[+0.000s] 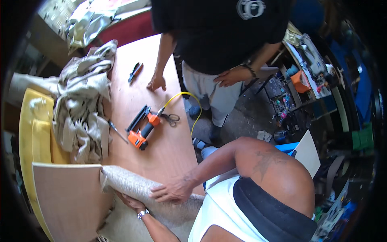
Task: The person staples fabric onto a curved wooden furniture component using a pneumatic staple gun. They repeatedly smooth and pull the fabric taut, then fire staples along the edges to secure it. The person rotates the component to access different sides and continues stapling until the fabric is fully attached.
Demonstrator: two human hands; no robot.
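A padded piece covered in grey-beige fabric (pixel 135 182) lies across the near part of the wooden tabletop (pixel 169 149). My right hand (pixel 173 191) rests on its upper edge, fingers stretched out along the fabric. Lower down, my left hand (pixel 131 203), with a metal watch at the wrist, lies against the fabric below that edge, its fingers extended. A bare plywood panel (pixel 68 193) stands at the left end of the padded piece. Beyond my hands lies an orange and black staple gun (pixel 144 128), joined to a yellow air hose (pixel 186 93).
Scissors (pixel 172 118) lie beside the staple gun, pliers (pixel 136 72) farther back. A thin tool (pixel 118 132) lies near crumpled beige fabric (pixel 82 97). Yellow foam (pixel 36 121) stands at left. Across the table, a person in a black shirt (pixel 221 36) touches the tabletop with one hand (pixel 156 82).
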